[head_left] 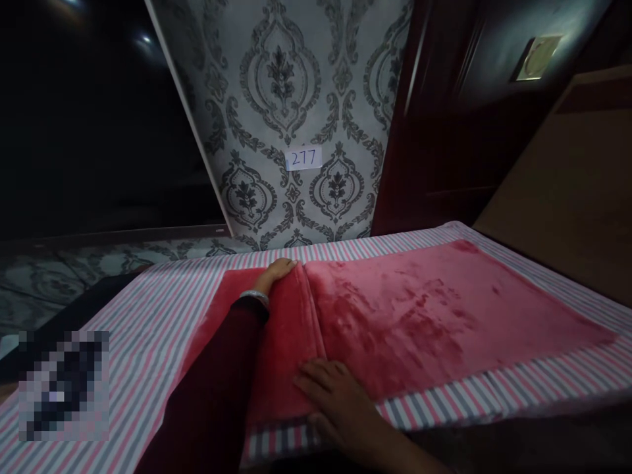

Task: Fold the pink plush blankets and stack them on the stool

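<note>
A red plush cloth (405, 316) lies spread on a striped sheet, its left part folded over so that a layered edge runs from far to near. My left hand (280, 268), below a silver bracelet (255, 296) and a dark sleeve, rests on the far end of the folded part, close to its edge. On the near end of the same fold lies my right hand (340, 401), palm down, with its fingers stretched over the cloth. The left fingers lie low against the fabric and are partly hard to make out. Both hands touch the cloth.
The striped sheet (162, 309) covers the surface beneath. A large dark screen (99, 125) stands at the left. Behind are patterned wallpaper (281, 72) with a "277" label (303, 158) and a dark red panel (434, 131). A brown board-like thing (573, 184) stands at the right.
</note>
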